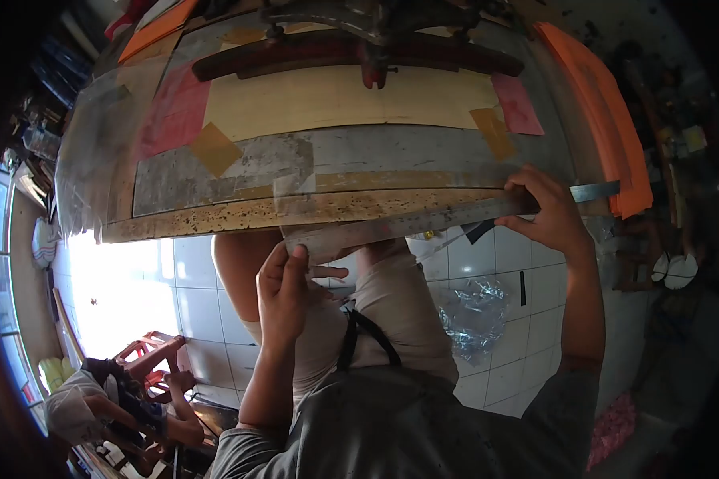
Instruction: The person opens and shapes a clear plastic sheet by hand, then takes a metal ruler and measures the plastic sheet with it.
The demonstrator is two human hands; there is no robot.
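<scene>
A long steel ruler (431,225) stretches across in front of me, just off the near edge of the workbench (240,214). Its left end is pinched between the thumb and fingers of my left hand (284,289), with one finger stretched to the right beneath it. Near the other end, my right hand (550,209) grips the ruler, thumb below and fingers above, and the bare tip sticks out past it. A clear plastic piece (293,198) hangs over the bench edge by my left hand.
On the bench lie a cream sheet (335,100), pink pieces (176,112) and brown tape (216,150) under a dark metal press (359,60). Orange sheets (603,120) are stacked at right. Crumpled clear plastic (475,315) lies on the tiled floor. Another person (120,403) sits at lower left.
</scene>
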